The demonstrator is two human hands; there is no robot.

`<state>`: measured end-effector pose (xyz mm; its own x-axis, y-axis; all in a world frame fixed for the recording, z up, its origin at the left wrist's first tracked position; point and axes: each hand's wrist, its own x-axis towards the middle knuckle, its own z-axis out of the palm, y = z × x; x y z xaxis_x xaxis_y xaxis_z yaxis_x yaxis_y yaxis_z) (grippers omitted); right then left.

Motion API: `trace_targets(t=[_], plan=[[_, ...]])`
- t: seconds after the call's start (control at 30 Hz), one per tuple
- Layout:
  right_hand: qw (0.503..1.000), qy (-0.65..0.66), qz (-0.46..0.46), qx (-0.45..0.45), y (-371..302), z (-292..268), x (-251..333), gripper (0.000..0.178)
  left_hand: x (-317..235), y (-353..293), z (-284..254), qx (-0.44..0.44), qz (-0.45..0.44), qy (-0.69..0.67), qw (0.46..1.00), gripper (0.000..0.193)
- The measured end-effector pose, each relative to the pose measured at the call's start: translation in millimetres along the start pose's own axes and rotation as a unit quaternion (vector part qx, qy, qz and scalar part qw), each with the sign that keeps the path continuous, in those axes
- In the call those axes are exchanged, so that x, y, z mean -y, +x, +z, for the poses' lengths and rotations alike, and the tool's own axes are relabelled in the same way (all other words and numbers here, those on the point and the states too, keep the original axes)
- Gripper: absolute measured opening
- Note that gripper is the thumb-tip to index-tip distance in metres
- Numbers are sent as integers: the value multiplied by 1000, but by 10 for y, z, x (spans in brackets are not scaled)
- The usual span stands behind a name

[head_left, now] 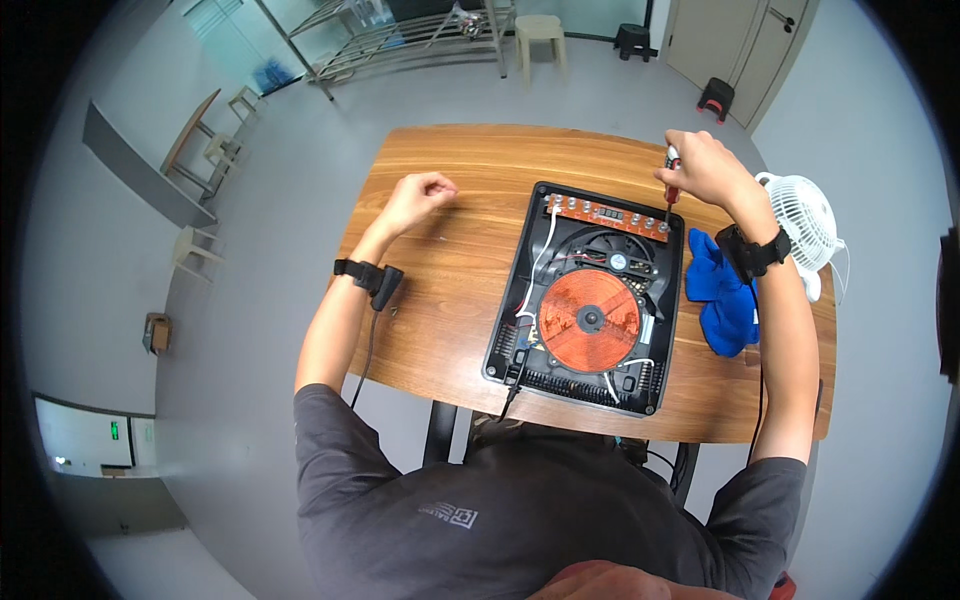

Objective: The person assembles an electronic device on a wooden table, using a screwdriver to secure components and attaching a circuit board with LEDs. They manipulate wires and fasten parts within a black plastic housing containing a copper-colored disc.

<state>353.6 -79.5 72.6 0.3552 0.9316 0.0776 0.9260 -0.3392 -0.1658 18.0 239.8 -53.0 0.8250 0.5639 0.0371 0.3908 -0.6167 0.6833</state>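
Observation:
An opened induction cooker (pixel 508 300) lies on the wooden table, its copper coil (pixel 565 318) and inner parts showing. Along its far edge runs an orange-brown circuit board (pixel 610 215) with round metal buttons and a small display. My right hand (pixel 706 170) grips a screwdriver (pixel 672 185) with a red handle, held upright. Its tip points down at the board's right end; whether it touches a screw is too small to tell. Left of the cooker, my left hand (pixel 420 200) hovers over the table, fingers curled together; anything between them is hidden.
Blue cloth (pixel 722 300) lies right of the cooker, under my right forearm. Behind it stands a white fan (pixel 802 222). A black power cord (pixel 510 398) leaves the cooker's near edge. Beyond the wooden table (pixel 440 300) are a stool (pixel 540 40) and a metal rack (pixel 410 40).

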Motion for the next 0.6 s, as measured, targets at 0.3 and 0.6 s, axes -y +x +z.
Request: trace_targets(t=[0.3,0.6], plan=[[1000,-3,23,-20,-45,35,107,35,750,-332,-36,-39,0,151,988,21],[999,-4,35,-24,-97,29,142,32,588,-48,107,-27,72,265,961,23]])
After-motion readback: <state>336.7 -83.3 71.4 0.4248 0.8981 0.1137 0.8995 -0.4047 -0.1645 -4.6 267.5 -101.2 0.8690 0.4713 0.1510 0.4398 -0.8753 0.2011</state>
